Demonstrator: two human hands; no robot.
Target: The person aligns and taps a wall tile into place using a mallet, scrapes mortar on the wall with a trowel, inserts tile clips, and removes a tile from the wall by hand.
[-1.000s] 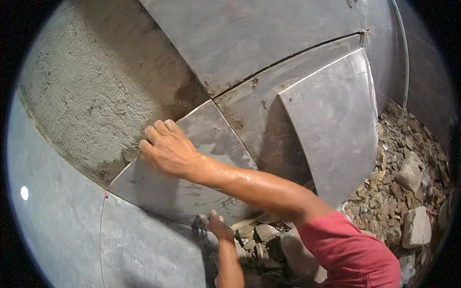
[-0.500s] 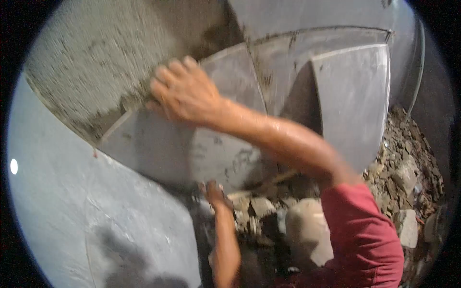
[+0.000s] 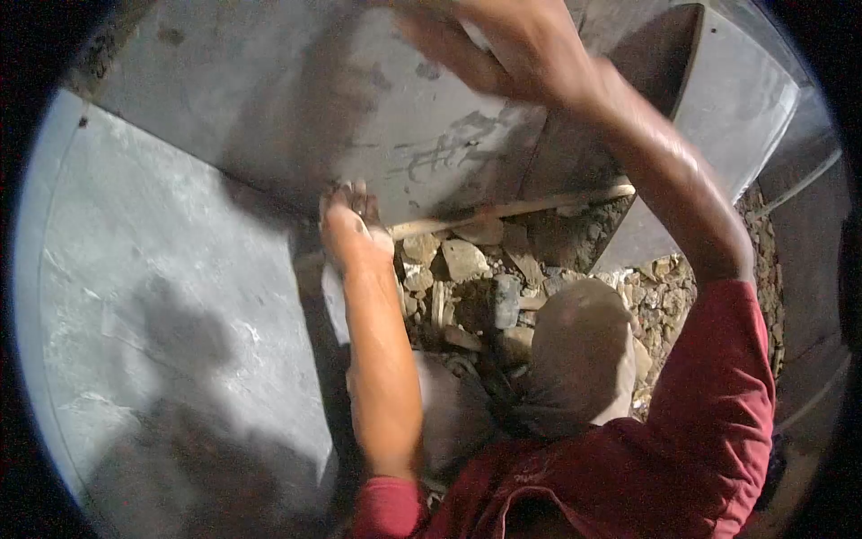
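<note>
wall [image 3: 171, 296] is showing grey, set panels | tile [image 3: 359, 117] is leaning on it above rubble [image 3: 467, 269] | right hand [image 3: 503, 45] is pressing its face, fingers spread flat | left hand [image 3: 346, 229] is gripping its bottom edge, fingers curled

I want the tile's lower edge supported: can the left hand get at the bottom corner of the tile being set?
Probably yes. The left hand already sits at the lower edge of the tile, with only loose rubble below it and nothing between. The right hand presses the tile's face higher up, out of its way.
</note>
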